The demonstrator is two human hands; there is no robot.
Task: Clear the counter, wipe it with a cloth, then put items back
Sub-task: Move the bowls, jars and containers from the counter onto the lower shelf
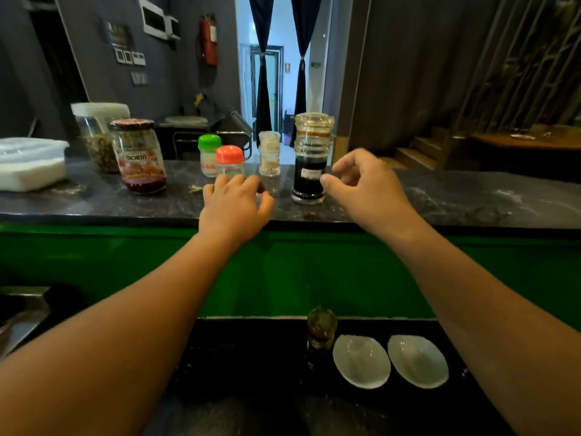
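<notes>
Both hands hang open and empty over the counter point(440, 199): my right hand point(364, 180) is nearest the upright dark jar point(309, 171) at its nine o'clock, my left hand point(234, 202) below the orange-capped bottle point(230, 162) at twelve.

You had bare counter point(456, 199) right of the dark-liquid jar point(309, 171); leftward, jars crowded, perhaps touching.

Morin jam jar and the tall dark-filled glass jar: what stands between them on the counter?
Head view: a green-capped bottle, an orange-capped bottle and a small clear shaker.
</notes>
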